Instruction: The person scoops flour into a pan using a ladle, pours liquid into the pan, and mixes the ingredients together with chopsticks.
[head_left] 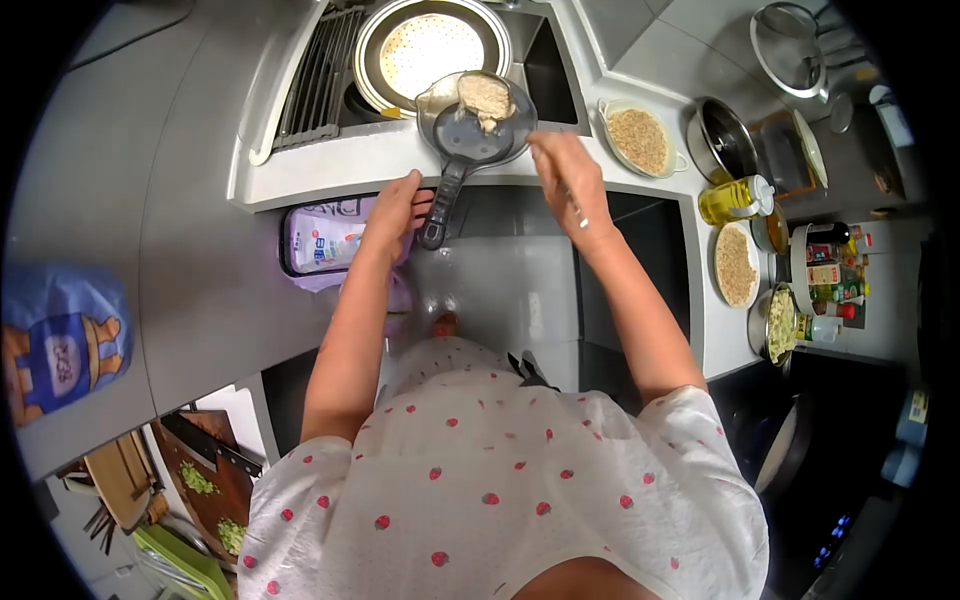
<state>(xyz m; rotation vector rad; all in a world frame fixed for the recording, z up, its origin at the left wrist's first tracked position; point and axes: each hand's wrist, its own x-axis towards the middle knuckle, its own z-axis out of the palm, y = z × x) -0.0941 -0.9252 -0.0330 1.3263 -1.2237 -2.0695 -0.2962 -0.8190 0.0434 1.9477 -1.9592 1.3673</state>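
A dark translucent scoop [470, 140] with a long handle lies over the sink's front edge, its handle sticking out past the counter toward me. Inside it is a pale tan lump [486, 97], of a food I cannot identify. My left hand [400, 212] is just left of the handle, fingers stretched out and apart, apparently not gripping it. Beside the scoop's right rim is my right hand [568, 172], its fingers curled together. Whether they pinch the rim or something small is hidden.
Behind the scoop, a round perforated steamer tray [432, 52] sits at the sink [548, 75]. Along the right counter are plates of tan crumbly food [638, 140], a steel pot [722, 140], an oil bottle [735, 200] and a bowl of chopped greens [780, 325]. A lined bin [320, 240] stands below.
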